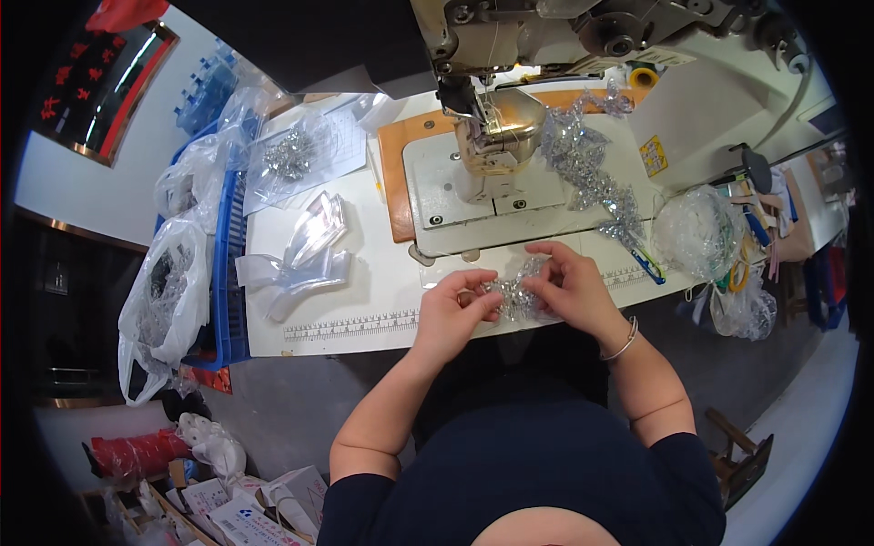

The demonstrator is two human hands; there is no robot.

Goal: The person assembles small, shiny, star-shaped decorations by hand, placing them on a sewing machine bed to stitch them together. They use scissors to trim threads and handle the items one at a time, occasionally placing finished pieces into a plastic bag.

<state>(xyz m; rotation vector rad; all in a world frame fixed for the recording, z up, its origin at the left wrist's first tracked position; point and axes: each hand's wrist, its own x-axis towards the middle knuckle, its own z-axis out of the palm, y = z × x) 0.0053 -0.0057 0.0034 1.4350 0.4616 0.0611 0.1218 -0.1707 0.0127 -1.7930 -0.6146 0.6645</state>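
Between both hands, over the table's front edge, is a small bunch of clear and silver sparkly material; its exact kind I cannot make out. My left hand pinches its left side with thumb and fingers. My right hand grips its right side, index finger raised. Just beyond stands the industrial sewing machine with its needle area above a metal bed. A heap of silver glittering trim lies along the right of the bed. Blue-handled thread snips lie at the trim's near end.
On the left of the white table lie folded clear plastic pieces and a silver pile on a clear bag. A blue crate with plastic bags borders the table. Clear bundled material sits at the right edge.
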